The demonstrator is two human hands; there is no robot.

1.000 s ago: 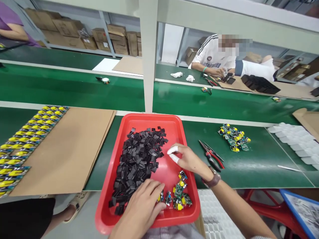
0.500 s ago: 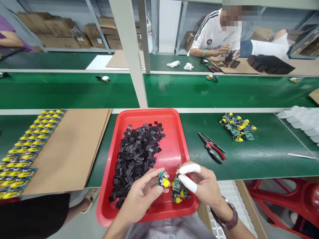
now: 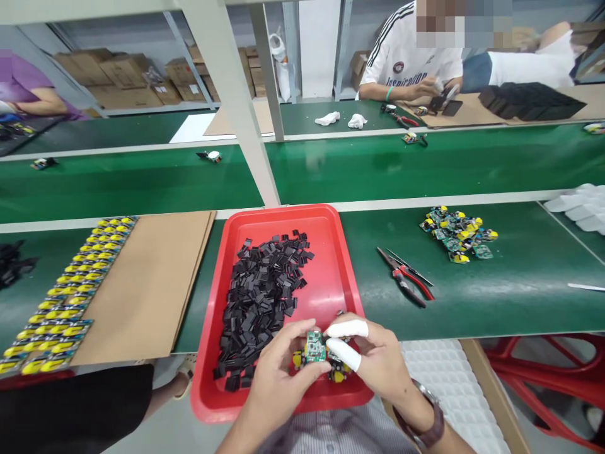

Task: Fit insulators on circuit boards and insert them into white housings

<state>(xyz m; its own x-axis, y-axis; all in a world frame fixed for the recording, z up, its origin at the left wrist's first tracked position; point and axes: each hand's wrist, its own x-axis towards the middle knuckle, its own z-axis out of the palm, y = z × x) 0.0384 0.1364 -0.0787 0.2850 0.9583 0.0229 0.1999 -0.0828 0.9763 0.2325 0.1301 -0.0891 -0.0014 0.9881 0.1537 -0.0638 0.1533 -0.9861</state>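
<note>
My left hand (image 3: 288,362) grips a small circuit board (image 3: 315,347) between thumb and fingers over the red tray (image 3: 326,252). The board's green face points up at me. My right hand (image 3: 373,353), with white finger cots on thumb and forefinger, pinches close to the board's right edge. What lies between those fingertips is too small to make out. Beneath the hands, more boards with yellow parts (image 3: 338,376) lie in the tray, partly hidden. Black clip-like pieces (image 3: 259,290) heap up along the tray's left side.
Red-handled pliers (image 3: 406,277) and a thin tool lie right of the tray, with a pile of boards (image 3: 458,230) beyond. Rows of boards (image 3: 70,296) rest on cardboard (image 3: 146,277) at left. A green belt (image 3: 354,167) crosses behind; a co-worker (image 3: 411,69) sits opposite.
The board in my left hand has turned from its yellow part showing to its green face. My right hand has moved left, up to the board. The camera view has shifted slightly.
</note>
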